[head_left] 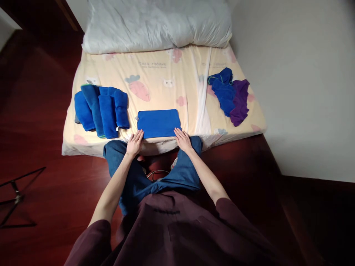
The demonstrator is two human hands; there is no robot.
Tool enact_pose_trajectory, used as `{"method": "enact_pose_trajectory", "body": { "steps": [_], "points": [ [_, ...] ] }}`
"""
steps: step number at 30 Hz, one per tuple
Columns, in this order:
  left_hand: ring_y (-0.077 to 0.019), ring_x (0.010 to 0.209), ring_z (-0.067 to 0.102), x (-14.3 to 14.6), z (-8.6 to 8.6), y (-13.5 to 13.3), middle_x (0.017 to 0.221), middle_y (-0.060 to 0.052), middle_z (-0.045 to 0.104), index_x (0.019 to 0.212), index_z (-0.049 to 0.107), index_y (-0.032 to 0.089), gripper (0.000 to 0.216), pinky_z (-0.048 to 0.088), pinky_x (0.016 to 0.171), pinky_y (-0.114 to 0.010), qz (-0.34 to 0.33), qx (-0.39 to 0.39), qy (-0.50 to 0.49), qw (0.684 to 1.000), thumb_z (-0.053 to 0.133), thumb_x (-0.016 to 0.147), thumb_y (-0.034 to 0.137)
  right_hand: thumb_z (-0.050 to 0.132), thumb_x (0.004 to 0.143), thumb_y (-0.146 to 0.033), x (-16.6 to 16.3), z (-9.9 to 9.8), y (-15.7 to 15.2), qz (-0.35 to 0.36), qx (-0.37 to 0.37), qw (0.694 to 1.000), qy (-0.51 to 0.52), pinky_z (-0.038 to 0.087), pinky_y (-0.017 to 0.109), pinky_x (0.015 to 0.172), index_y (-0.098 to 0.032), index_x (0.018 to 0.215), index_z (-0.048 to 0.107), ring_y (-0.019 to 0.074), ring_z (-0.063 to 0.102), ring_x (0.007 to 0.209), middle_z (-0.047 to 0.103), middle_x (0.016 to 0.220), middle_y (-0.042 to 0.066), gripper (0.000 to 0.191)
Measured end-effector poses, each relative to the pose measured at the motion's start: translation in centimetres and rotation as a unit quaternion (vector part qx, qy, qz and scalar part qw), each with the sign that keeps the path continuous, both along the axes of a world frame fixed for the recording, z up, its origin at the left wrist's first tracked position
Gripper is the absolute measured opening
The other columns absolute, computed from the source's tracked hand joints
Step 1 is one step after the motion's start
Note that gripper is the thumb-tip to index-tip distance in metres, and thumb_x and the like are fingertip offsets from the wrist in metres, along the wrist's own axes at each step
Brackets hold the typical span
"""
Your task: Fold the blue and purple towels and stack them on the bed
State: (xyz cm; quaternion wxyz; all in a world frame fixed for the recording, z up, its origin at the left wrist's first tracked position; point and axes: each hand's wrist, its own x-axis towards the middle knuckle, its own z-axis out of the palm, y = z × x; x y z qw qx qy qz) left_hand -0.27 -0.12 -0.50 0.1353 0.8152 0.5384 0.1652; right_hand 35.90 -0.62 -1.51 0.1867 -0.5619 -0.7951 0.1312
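A blue cloth, folded into a flat rectangle with a small tag at its left edge, lies near the front edge of the bed. My left hand rests at its near left corner, fingers stretched out and touching the cloth. At the near right corner, my right hand lies with its fingers extended flat on the edge. Both hands look open, though the thumbs are hard to make out. To the left sit several rolled blue towels, one of them more teal. On the right are crumpled blue cloths beside a crumpled purple cloth.
The bed has a cream sheet printed with carrots and cats. A thick pale quilt lies folded at its far end. A white wall rises on the right. Black stand legs are on the red floor at left.
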Motion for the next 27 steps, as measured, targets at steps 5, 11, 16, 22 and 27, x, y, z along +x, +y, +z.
{"method": "enact_pose_trajectory", "body": {
  "steps": [5, 11, 16, 22, 27],
  "points": [
    [-0.0305, 0.158, 0.039, 0.1, 0.1, 0.4, 0.166, -0.014, 0.044, 0.163, 0.045, 0.018, 0.068, 0.027, 0.131, -0.056, 0.004, 0.001, 0.000, 1.000, 0.042, 0.096, 0.016, 0.041, 0.107, -0.021, -0.2, 0.0, 0.1, -0.010, 0.011, 1.000, 0.013, 0.034, 0.050, 0.132, -0.021, 0.159, 0.052, 0.0229, 0.043, 0.157, 0.050, 0.164, 0.009, 0.053],
    [-0.0314, 0.154, 0.045, 0.4, 0.1, 2.7, 0.160, -0.016, 0.052, 0.153, 0.057, 0.014, 0.060, 0.031, 0.128, -0.054, 0.008, -0.007, 0.010, 1.000, 0.039, 0.096, 0.013, 0.050, 0.101, -0.014, 0.0, 0.5, 2.2, 0.000, 0.010, 1.000, 0.017, 0.037, 0.050, 0.129, -0.019, 0.151, 0.061, 0.0240, 0.049, 0.153, 0.057, 0.158, 0.010, 0.052],
    [-0.0323, 0.148, 0.053, 0.1, 0.8, 4.6, 0.152, -0.017, 0.060, 0.144, 0.064, 0.016, 0.052, 0.035, 0.125, -0.055, -0.010, -0.019, 0.033, 0.999, 0.041, 0.097, 0.013, 0.063, 0.089, -0.006, 0.4, 1.3, 5.0, 0.027, -0.037, 0.999, -0.002, 0.038, 0.056, 0.126, -0.019, 0.143, 0.068, 0.0279, 0.055, 0.149, 0.064, 0.150, 0.012, 0.055],
    [-0.0328, 0.147, 0.053, -1.6, 0.9, 2.9, 0.156, -0.014, 0.058, 0.145, 0.064, 0.019, 0.054, 0.039, 0.121, -0.056, -0.054, -0.039, 0.055, 0.996, 0.043, 0.097, 0.011, 0.056, 0.088, 0.001, 1.7, 1.0, 3.1, 0.045, -0.031, 0.998, 0.002, 0.044, 0.051, 0.121, -0.022, 0.140, 0.071, 0.0252, 0.060, 0.144, 0.063, 0.150, 0.009, 0.059],
    [-0.0299, 0.138, 0.061, -2.6, 0.1, 1.9, 0.146, -0.013, 0.067, 0.141, 0.068, 0.020, 0.059, 0.047, 0.115, -0.048, -0.046, -0.053, -0.015, 0.997, 0.048, 0.088, 0.006, 0.051, 0.082, 0.004, 2.4, -0.3, 1.1, -0.004, -0.004, 0.996, 0.085, 0.050, 0.045, 0.115, -0.024, 0.133, 0.075, 0.0225, 0.066, 0.136, 0.071, 0.142, 0.006, 0.063]
  ]
}}
